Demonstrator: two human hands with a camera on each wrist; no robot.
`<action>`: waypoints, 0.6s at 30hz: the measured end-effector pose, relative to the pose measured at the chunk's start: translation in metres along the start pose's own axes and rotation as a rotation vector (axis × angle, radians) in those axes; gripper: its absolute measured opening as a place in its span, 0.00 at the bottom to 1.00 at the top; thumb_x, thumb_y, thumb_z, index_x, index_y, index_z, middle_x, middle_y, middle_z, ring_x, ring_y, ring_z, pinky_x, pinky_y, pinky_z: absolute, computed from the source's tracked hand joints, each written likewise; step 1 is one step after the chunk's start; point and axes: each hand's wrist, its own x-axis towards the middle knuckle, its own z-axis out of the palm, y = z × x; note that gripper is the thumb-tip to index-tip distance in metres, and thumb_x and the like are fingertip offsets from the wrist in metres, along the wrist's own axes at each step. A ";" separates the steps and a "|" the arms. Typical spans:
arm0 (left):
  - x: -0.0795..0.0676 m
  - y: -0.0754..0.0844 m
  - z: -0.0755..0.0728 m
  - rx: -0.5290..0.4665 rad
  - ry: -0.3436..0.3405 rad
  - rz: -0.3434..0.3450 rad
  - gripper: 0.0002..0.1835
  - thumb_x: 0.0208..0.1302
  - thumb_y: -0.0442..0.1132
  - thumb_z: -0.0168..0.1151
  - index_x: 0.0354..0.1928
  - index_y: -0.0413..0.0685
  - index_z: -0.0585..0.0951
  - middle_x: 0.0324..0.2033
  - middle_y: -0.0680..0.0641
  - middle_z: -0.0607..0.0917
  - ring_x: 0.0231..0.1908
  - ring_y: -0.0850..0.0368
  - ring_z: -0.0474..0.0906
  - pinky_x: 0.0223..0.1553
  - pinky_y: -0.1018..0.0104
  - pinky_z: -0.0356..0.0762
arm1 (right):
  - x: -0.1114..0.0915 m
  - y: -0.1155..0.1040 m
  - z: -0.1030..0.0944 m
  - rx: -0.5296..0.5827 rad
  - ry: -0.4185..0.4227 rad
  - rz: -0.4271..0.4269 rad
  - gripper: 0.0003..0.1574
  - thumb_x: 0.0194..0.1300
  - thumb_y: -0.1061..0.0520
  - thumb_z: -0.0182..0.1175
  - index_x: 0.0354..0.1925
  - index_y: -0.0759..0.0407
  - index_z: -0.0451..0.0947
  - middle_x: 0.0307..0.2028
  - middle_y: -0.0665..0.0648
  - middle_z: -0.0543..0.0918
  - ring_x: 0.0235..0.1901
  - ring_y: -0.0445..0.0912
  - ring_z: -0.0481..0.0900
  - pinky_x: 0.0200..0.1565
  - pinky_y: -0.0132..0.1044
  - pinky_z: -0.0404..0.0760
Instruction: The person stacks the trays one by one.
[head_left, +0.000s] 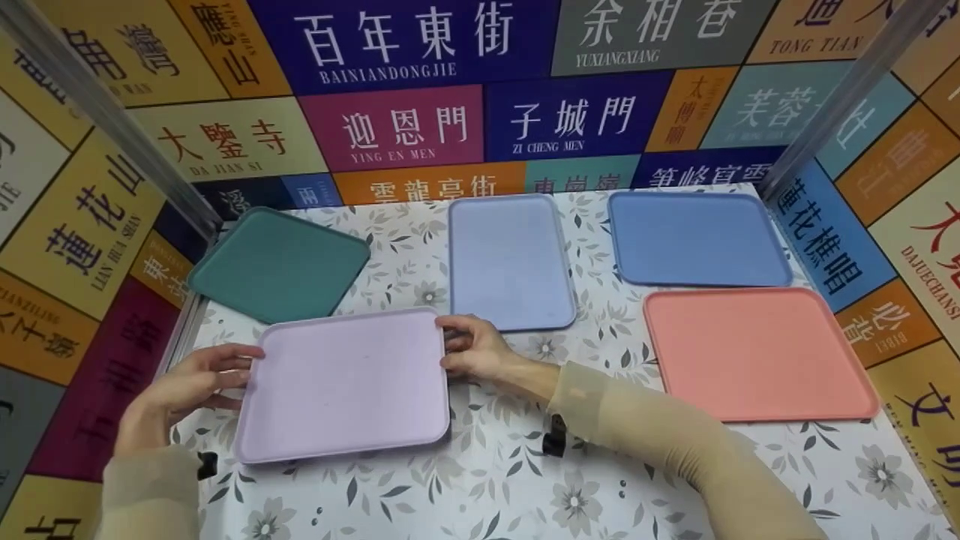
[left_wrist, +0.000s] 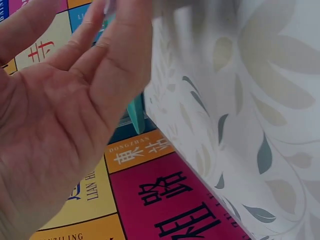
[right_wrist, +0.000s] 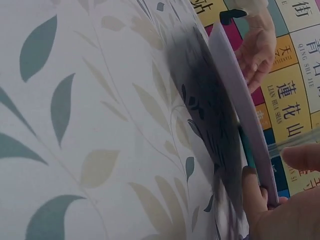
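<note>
A lilac rectangular tray (head_left: 345,382) is held at the left front of the table, raised above the cloth. My left hand (head_left: 180,386) holds its left edge, with some fingertips hidden by the tray. On the opposite side, my right hand (head_left: 480,349) grips the right edge near the far corner, fingers and thumb around the rim. The right wrist view shows the lilac tray (right_wrist: 245,110) edge-on over a dark shadow, between the right hand (right_wrist: 285,215) and the left hand (right_wrist: 257,52). Mostly palm shows of the left hand (left_wrist: 55,120) in the left wrist view.
A green tray (head_left: 281,262) lies askew behind the lilac one. A pale blue tray (head_left: 510,262) stands lengthwise at mid-back, a darker blue tray (head_left: 697,240) back right, and a coral tray (head_left: 757,352) before it. Sign-printed panels (head_left: 409,127) enclose the flower-patterned tablecloth (head_left: 525,480).
</note>
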 end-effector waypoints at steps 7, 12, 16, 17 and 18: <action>0.001 0.011 -0.003 -0.015 0.026 0.057 0.29 0.83 0.37 0.64 0.80 0.44 0.72 0.62 0.59 0.83 0.57 0.65 0.84 0.54 0.57 0.93 | 0.003 -0.014 -0.009 -0.038 0.015 -0.103 0.51 0.60 0.80 0.64 0.81 0.71 0.68 0.73 0.73 0.74 0.53 0.49 0.89 0.45 0.36 0.95; 0.004 0.017 -0.002 -0.056 0.046 0.101 0.29 0.82 0.37 0.65 0.80 0.48 0.72 0.63 0.64 0.83 0.56 0.65 0.85 0.50 0.56 0.95 | 0.006 -0.024 -0.016 -0.027 -0.006 -0.133 0.51 0.61 0.80 0.63 0.82 0.72 0.66 0.76 0.75 0.71 0.54 0.50 0.90 0.47 0.36 0.95; 0.012 0.022 0.002 -0.139 0.064 0.182 0.32 0.80 0.31 0.65 0.81 0.47 0.70 0.63 0.63 0.85 0.53 0.62 0.88 0.44 0.57 0.96 | 0.011 -0.036 -0.022 -0.016 0.004 -0.130 0.52 0.61 0.80 0.63 0.83 0.71 0.66 0.75 0.74 0.72 0.51 0.45 0.90 0.50 0.38 0.95; 0.014 0.023 0.003 -0.166 0.066 0.205 0.33 0.80 0.29 0.64 0.82 0.46 0.69 0.63 0.62 0.85 0.52 0.61 0.88 0.42 0.57 0.96 | 0.012 -0.040 -0.024 -0.012 0.012 -0.127 0.53 0.60 0.80 0.63 0.83 0.70 0.66 0.75 0.73 0.73 0.51 0.44 0.90 0.50 0.38 0.95; 0.017 0.025 0.004 -0.191 0.067 0.228 0.33 0.79 0.28 0.64 0.82 0.45 0.69 0.63 0.61 0.86 0.52 0.60 0.89 0.41 0.57 0.96 | 0.013 -0.044 -0.026 -0.009 0.023 -0.124 0.53 0.60 0.80 0.63 0.83 0.70 0.67 0.75 0.72 0.73 0.50 0.43 0.90 0.49 0.37 0.95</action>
